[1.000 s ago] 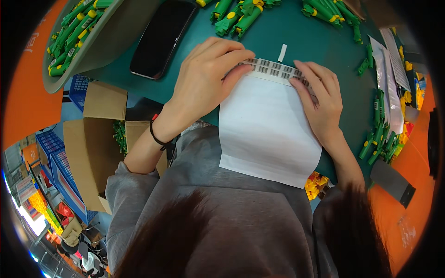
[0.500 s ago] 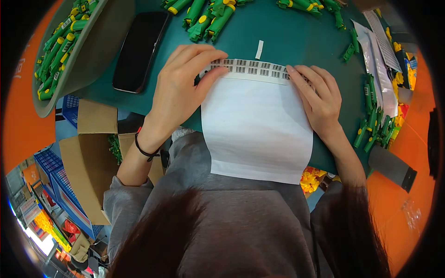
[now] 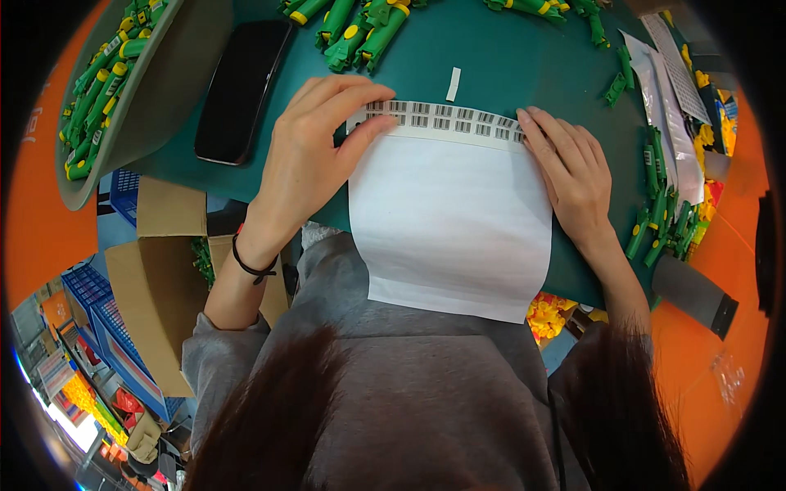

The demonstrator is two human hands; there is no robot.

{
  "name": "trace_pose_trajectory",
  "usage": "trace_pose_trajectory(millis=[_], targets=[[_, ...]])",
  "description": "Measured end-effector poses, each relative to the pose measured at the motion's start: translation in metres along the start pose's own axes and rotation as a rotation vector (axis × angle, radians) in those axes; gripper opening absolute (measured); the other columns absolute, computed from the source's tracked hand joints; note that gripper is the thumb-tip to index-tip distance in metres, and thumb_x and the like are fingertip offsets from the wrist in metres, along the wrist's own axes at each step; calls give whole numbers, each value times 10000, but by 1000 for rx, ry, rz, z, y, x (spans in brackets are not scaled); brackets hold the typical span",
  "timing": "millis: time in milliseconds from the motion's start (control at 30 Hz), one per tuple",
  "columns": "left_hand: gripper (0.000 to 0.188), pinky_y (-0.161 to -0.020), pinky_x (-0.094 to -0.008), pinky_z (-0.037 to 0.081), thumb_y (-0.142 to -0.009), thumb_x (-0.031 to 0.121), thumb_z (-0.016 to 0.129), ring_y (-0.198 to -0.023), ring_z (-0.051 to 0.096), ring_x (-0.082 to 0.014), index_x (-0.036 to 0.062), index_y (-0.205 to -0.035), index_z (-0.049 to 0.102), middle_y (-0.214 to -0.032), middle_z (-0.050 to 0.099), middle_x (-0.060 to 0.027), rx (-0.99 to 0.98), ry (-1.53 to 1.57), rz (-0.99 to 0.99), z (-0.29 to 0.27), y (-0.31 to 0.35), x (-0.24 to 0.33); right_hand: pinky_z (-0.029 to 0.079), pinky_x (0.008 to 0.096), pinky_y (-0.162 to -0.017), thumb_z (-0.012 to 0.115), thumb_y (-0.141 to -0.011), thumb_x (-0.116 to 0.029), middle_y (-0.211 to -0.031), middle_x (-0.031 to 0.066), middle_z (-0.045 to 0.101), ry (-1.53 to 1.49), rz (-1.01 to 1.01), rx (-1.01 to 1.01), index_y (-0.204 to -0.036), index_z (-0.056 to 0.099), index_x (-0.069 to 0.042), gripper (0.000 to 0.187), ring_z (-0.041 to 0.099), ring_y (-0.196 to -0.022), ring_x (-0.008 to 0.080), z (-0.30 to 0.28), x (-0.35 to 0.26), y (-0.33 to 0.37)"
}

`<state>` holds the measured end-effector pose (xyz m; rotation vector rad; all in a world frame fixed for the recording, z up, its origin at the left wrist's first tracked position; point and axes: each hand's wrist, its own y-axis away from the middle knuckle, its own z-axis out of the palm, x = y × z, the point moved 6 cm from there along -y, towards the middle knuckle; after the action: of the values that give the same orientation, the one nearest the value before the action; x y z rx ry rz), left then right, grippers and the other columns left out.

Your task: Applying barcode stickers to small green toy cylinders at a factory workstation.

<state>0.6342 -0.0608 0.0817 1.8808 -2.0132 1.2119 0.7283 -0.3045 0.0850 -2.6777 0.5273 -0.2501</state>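
A white sheet of barcode stickers (image 3: 450, 204) hangs over the table's near edge, with two rows of small barcode labels (image 3: 442, 119) along its far end. My left hand (image 3: 315, 139) pinches the far left corner between thumb and fingers. At the far right corner, my right hand (image 3: 573, 164) has its fingertips closed on the edge, beside the end labels. Just beyond the sheet, a narrow white paper strip (image 3: 453, 84) lies on the green table mat (image 3: 499, 57).
Several green-and-yellow tubular pieces (image 3: 372, 37) lie along the mat's far side, more at the right. A grey-green bin (image 3: 176, 90) at the left holds many. Beside it lies a black phone (image 3: 243, 90). An open cardboard box (image 3: 155, 303) stands below, left; plastic bags (image 3: 667, 123) lie right.
The sheet has shifted slightly left. My left hand has moved a little left with it, while my right hand has slid a little right along the label strip to its end.
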Motion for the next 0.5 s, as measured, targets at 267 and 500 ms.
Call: trace_pose_trajectory(millis=[267, 500], targets=[[264, -813, -365, 535, -814, 96, 807, -963, 662, -287, 13, -1054, 734, -1036, 711, -111, -17, 27, -7, -1, -1, 0, 514, 379, -958, 718, -885, -59, -1289, 86, 679, -66, 24, -41, -1297, 684, -72, 414, 663, -1114, 256, -3, 7, 13], [273, -813, -358, 536, -811, 96, 812, -956, 663, -286, 10, -1057, 732, -1036, 711, -111, -15, 34, -24, 0, 1, -2, 534, 373, -913, 763, -845, -51, -1194, 96, 714, 5, 38, 54, -1228, 721, -59, 386, 684, -1030, 253, -7, 6, 18]])
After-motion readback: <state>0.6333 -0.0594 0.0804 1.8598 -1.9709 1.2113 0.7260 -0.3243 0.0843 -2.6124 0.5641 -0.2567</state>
